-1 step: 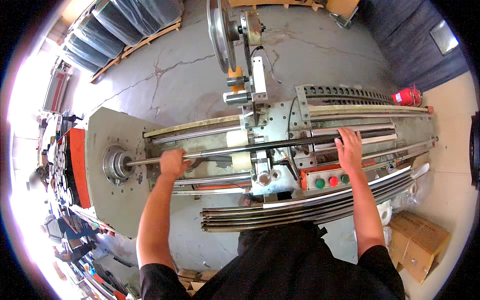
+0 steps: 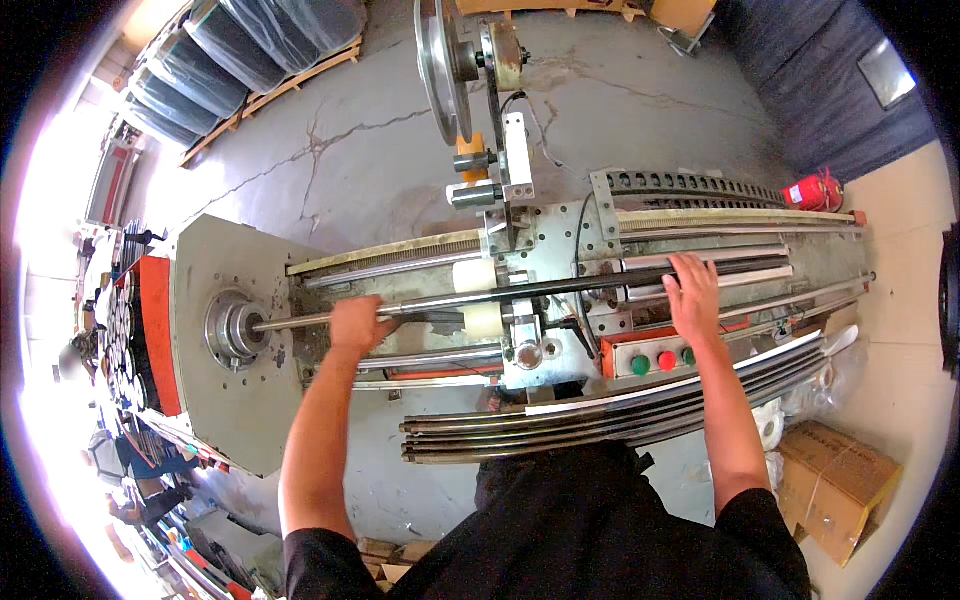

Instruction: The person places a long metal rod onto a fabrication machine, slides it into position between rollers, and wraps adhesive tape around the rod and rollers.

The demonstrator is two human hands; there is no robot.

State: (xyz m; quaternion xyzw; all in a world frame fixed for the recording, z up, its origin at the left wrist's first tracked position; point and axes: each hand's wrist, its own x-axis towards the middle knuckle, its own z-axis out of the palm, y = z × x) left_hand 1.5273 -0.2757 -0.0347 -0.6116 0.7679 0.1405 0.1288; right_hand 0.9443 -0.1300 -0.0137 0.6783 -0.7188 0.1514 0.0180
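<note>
A long metal rod [image 2: 440, 302] lies across a lathe-like machine, its left end entering the round chuck [image 2: 235, 328] on the grey headstock. Toward the right the rod looks black. My left hand [image 2: 357, 324] is wrapped round the rod, between the chuck and two white rollers [image 2: 474, 275]. Farther right, my right hand [image 2: 695, 295] grips the dark part from above, its thumb on the near side. The rod passes between the rollers and over the metal carriage [image 2: 555, 345]. What lies under my fingers is hidden.
Several dark rods [image 2: 500, 435] lie side by side in front of me. A control box [image 2: 620, 357] with green and red buttons sits near my right forearm. Behind the carriage rises a large metal wheel [image 2: 437, 75]. A cardboard box [image 2: 835, 490] stands at lower right.
My left hand has slid a little to the right along the rod. My right hand has shifted slightly to the left. The machine looks the same.
</note>
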